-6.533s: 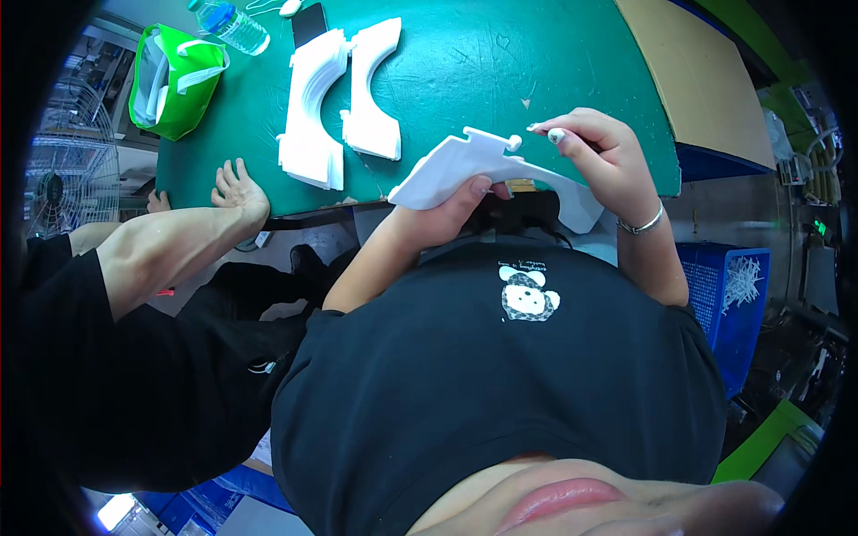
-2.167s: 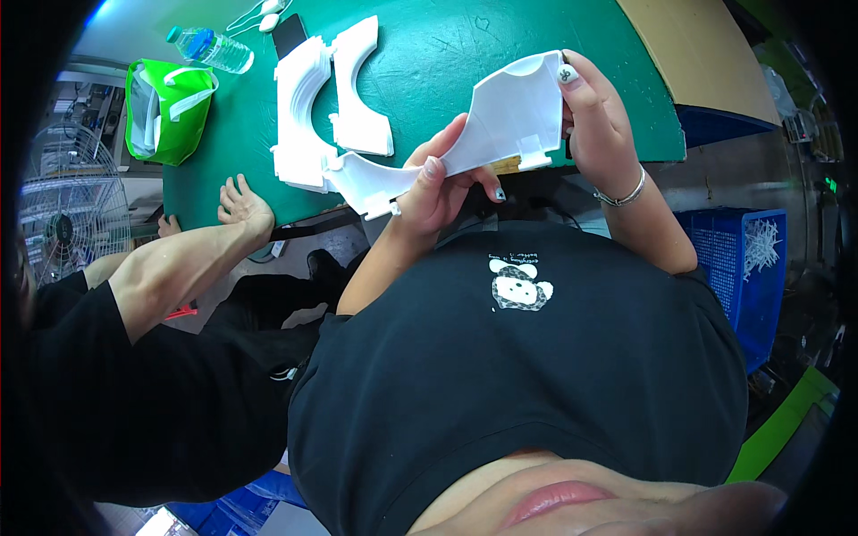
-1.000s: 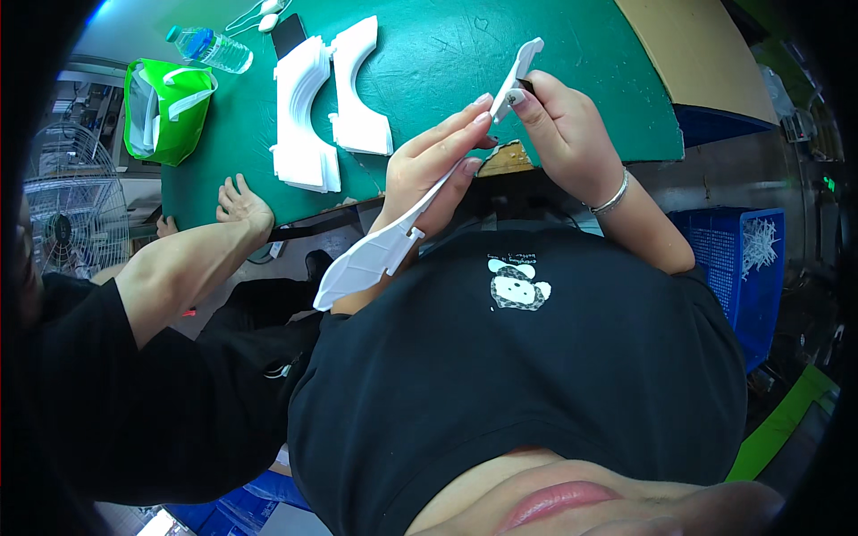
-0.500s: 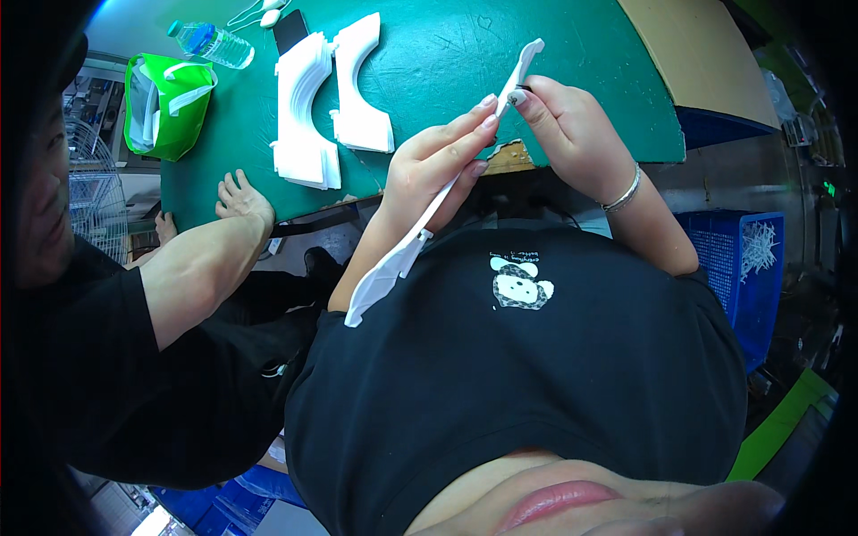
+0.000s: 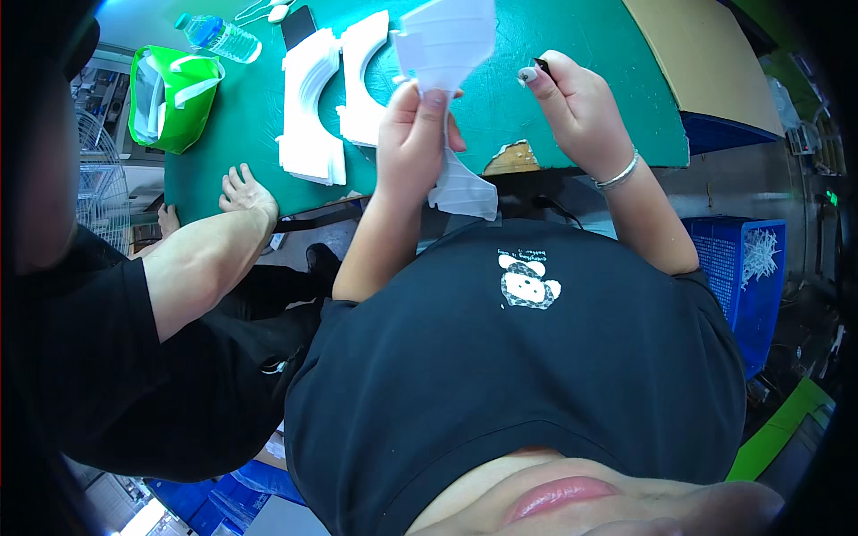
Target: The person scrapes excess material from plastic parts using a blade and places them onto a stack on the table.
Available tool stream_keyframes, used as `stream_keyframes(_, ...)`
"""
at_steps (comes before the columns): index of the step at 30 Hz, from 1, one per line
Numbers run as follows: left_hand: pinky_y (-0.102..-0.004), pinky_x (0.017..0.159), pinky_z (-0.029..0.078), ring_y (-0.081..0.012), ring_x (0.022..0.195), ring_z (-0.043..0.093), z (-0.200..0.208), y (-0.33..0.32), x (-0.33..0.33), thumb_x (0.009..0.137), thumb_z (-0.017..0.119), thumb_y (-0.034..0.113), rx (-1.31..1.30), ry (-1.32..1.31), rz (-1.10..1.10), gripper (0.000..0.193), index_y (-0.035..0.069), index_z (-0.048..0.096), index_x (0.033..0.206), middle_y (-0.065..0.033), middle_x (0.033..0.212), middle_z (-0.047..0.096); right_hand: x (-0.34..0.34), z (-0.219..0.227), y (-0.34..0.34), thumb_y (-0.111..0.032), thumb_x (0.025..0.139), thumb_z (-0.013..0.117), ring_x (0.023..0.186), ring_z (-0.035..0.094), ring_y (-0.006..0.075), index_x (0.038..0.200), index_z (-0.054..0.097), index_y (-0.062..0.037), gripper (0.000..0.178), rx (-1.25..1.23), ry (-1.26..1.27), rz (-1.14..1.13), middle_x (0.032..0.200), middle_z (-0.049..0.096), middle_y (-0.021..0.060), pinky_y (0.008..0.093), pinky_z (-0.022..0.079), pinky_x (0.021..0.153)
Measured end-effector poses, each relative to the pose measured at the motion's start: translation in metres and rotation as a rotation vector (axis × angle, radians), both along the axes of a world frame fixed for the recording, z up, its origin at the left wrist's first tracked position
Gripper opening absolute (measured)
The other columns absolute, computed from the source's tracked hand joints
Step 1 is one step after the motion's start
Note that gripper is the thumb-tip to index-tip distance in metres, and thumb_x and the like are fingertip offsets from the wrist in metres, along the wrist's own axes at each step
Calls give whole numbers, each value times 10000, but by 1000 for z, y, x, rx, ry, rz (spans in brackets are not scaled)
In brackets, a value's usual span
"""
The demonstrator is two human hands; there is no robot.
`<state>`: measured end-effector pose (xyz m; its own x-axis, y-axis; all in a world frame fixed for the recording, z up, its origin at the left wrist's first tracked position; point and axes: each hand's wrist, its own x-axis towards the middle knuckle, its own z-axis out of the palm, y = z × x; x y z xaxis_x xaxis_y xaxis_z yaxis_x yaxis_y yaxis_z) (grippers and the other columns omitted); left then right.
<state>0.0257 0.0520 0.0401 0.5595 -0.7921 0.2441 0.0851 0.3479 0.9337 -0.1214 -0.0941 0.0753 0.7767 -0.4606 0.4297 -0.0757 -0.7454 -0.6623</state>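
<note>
My left hand grips a thin white plastic piece by its narrow middle, thumb on top. The piece has wide flared ends and faint ridges; one end points to the far side, the other hangs near my shirt. To the right, apart from it, my right hand is closed with thumb and fingers together. A small dark pointed thing sticks out of its grip; its kind is mostly hidden. Left of my left hand, two stacks of similar curved white pieces, a thicker stack and a thinner stack, lie on the table.
The green table has a chipped front edge. A water bottle, a phone and a green bag are at the far left. Another person's hand rests on the table. A blue crate stands at right.
My hands have come apart. My left hand has turned the white piece from edge-on to broad face up and raised its far end; my right hand has let go of it and moved slightly right.
</note>
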Motion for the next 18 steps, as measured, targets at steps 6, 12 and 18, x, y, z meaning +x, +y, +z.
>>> stream_keyframes(6,-231,576,408,-90,522,498,-5,-4,-10,1019,426,267,44,73,-118,301,-5,554,1039,-34,598,534,14,-6,10,-327,953,553,568,536,317,819,522,-19,337,-72,-124,-31,616,511,153,383,417,511)
stream_keyframes(12,-197,504,400,-78,516,496,-11,-3,-13,1015,437,232,-30,193,-201,255,8,558,1033,-42,721,572,13,-11,11,-329,951,556,573,538,324,825,523,-21,335,-61,-133,-33,619,519,155,385,418,511)
stream_keyframes(18,-196,502,389,-78,500,482,-16,-4,-12,1021,420,236,-59,201,-245,262,13,557,1028,-28,624,539,12,-14,7,-344,960,535,572,534,328,793,520,-17,367,-77,-94,-28,619,515,163,383,419,512)
